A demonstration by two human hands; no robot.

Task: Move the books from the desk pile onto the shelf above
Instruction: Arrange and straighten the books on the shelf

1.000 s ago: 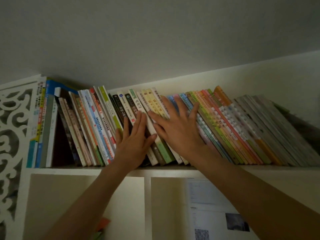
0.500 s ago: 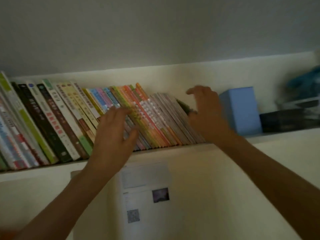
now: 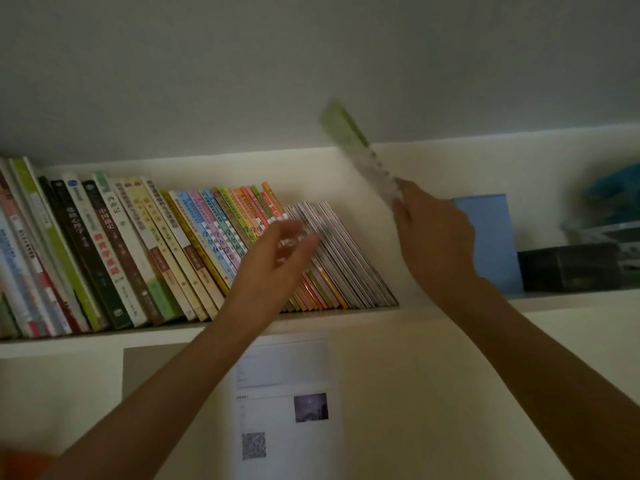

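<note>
A long row of books [image 3: 194,244] leans to the left on the white shelf [image 3: 450,299]. My right hand [image 3: 436,237] grips a thin green-topped book [image 3: 356,150] and holds it tilted above the right end of the row, clear of the other books. My left hand [image 3: 277,261] hovers in front of the thin colourful spines and grey magazines [image 3: 332,251] with fingers loosely spread, holding nothing; whether it touches them is blurred.
A light blue box [image 3: 491,240] stands on the shelf right of my right hand, then a dark box [image 3: 568,268] and a blurred blue thing [image 3: 616,192]. A printed sheet with a QR code [image 3: 287,403] hangs below the shelf.
My view swung right along the shelf. My right hand moved past the row's right end and pulled a thin green book up and out. My left hand slid right to the colourful spines.
</note>
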